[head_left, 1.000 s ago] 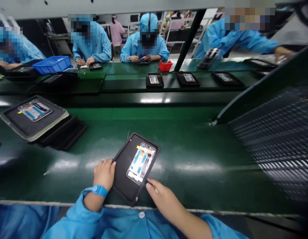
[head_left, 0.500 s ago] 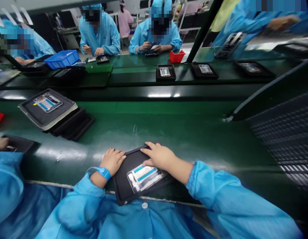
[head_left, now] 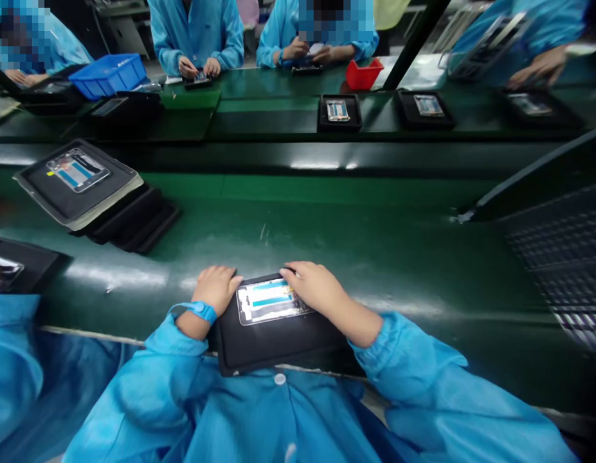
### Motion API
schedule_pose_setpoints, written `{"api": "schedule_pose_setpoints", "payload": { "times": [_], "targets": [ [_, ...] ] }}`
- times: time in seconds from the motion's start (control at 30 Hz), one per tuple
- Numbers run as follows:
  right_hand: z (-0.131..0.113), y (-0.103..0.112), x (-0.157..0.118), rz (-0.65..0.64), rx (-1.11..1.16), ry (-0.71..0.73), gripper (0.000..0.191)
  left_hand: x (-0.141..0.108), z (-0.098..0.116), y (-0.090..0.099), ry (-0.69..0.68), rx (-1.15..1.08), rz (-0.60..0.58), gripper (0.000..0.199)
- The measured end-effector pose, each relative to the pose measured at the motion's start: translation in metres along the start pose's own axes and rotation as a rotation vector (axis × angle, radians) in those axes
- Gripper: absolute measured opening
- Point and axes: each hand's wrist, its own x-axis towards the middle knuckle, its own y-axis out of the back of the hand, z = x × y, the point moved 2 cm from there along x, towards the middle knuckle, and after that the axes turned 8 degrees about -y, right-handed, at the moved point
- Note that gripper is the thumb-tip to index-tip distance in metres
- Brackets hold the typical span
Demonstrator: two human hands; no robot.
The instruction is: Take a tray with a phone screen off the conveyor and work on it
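Observation:
A shallow black tray point(head_left: 278, 347) lies at the near edge of the green bench, against my front. A flat phone body point(head_left: 273, 301) with a silvery inside and blue strips rests along the tray's far side. My left hand point(head_left: 215, 288) wears a blue wrist strap and is closed around the tray's far left corner, its thumb near the phone body's end. My right hand point(head_left: 319, 289) is bent over the far rim on the right and covers the phone body's right end. Its fingertips beyond the rim are hidden.
A stack of black trays point(head_left: 128, 222) stands at left, another phone body point(head_left: 78, 170) on top. A co-worker's sleeve point(head_left: 13, 341) is close on my left. Across the bench are more trays point(head_left: 339, 122), a blue bin point(head_left: 107, 76) and a red bin point(head_left: 364, 74). A dark mesh panel point(head_left: 558, 257) rises right.
The phone body has shifted toward the tray's far rim and turned more level. My right hand has moved with it, and my left fingers have curled more. The view has tipped downward.

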Motion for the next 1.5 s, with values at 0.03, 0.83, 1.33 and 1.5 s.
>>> {"api": "schedule_pose_setpoints", "payload": {
  "times": [0.03,0.83,1.33,1.5],
  "targets": [
    [0.004,0.002,-0.005,0.024,0.039,-0.021,0.037,0.002,-0.001,0.002,0.005,0.033,0.007,0.036],
    [0.021,-0.008,-0.072,-0.087,0.076,0.011,0.03,-0.026,0.095,-0.014,-0.316,-0.275,0.238,0.016],
    [0.017,-0.017,-0.076,-0.536,1.011,-0.639,0.016,-0.031,0.108,-0.013,-0.386,-0.283,0.388,0.02],
    [0.019,-0.023,-0.068,-0.329,1.233,-0.707,0.015,-0.028,0.115,-0.015,-0.371,-0.182,0.488,0.017]
  ]
}}
